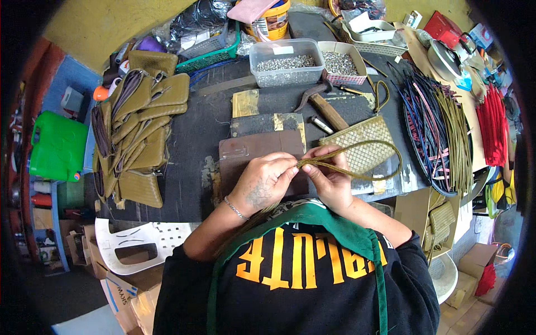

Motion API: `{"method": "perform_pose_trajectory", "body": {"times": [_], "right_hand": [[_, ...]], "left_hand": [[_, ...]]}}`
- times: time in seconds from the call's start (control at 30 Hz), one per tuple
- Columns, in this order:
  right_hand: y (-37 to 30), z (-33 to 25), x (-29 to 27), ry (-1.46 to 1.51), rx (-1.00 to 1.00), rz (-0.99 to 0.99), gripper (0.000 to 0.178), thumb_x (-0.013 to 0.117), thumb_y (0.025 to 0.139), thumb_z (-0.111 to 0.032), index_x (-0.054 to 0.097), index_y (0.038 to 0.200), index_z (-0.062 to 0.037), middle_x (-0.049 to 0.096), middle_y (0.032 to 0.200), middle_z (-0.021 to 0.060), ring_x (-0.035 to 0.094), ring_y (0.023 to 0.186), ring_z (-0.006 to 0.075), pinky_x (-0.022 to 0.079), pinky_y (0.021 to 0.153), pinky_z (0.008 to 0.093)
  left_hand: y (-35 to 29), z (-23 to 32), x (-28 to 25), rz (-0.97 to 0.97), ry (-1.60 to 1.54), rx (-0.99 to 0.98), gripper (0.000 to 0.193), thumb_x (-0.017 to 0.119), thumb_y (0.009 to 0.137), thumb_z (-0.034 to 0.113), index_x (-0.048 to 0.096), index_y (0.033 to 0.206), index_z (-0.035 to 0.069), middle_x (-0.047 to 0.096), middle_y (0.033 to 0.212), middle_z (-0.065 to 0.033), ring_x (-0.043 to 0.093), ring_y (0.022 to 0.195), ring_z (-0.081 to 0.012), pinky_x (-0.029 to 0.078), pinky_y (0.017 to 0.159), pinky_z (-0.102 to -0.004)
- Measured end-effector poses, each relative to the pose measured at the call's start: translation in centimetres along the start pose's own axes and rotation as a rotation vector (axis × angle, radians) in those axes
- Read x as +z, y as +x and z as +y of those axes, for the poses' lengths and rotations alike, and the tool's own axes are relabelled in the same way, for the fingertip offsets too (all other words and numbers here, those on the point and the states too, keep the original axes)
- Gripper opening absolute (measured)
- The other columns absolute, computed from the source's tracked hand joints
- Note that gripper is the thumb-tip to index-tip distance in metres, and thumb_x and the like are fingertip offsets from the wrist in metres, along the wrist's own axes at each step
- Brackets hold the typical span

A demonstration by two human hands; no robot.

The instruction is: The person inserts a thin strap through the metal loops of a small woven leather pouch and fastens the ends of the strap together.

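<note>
Both hands meet in front of my chest, pinching an olive strap (365, 146) where its strands come together. My left hand (267, 181) is closed on the joined end; loose strand ends trail down below its wrist. Fingers and thumb of my right hand (333, 181) are closed on the strap too. From there it runs out to the right in a long loop, lying over a woven olive pouch (357, 146) on the table. Beneath my hands is a brown flat board (234, 159). My fingers hide the exact joint of the strands.
Olive pouches (134, 131) are heaped at the left. A clear tub (255, 70) and a white box (362, 67) of small metal pieces stand at the back, near a hammer (328, 110). An oval tray of dark and olive straps (438, 131) sits right. A white chair (131, 240) is below left.
</note>
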State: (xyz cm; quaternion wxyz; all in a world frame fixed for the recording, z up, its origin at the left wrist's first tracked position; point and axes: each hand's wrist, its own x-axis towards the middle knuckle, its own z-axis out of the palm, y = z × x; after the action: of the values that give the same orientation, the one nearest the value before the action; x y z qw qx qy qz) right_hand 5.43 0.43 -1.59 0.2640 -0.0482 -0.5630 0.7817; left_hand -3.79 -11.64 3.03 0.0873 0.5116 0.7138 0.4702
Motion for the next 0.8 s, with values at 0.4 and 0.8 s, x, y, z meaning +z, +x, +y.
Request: {"method": "perform_pose_trajectory", "body": {"times": [0.4, 0.8], "right_hand": [[0.5, -1.1, -0.7, 0.089, 0.048, -0.019, 0.030, 0.056, 0.074, 0.003, 0.041, 0.100, -0.0003, 0.052, 0.089, 0.0093, 0.051, 0.083, 0.0142, 0.042, 0.074, 0.0251], [1.4, -1.5, -1.4, -0.327, -0.144, -0.132, 0.013, 0.057, 0.076, -0.007, 0.055, 0.087, -0.0003, 0.053, 0.085, 0.0075, 0.049, 0.079, 0.0157, 0.040, 0.071, 0.0266]], "left_hand": [[0.5, 0.5, -0.8, -0.180, 0.125, 0.022, 0.016, 0.051, 0.077, 0.009, 0.053, 0.085, -0.005, 0.054, 0.081, -0.0160, 0.054, 0.074, -0.0308, 0.044, 0.062, -0.0338], [1.1, -0.1, -0.4, -0.164, 0.072, 0.109, 0.011, 0.048, 0.077, 0.006, 0.051, 0.072, -0.003, 0.051, 0.068, -0.0153, 0.051, 0.062, -0.0321, 0.041, 0.056, -0.0362]]}}
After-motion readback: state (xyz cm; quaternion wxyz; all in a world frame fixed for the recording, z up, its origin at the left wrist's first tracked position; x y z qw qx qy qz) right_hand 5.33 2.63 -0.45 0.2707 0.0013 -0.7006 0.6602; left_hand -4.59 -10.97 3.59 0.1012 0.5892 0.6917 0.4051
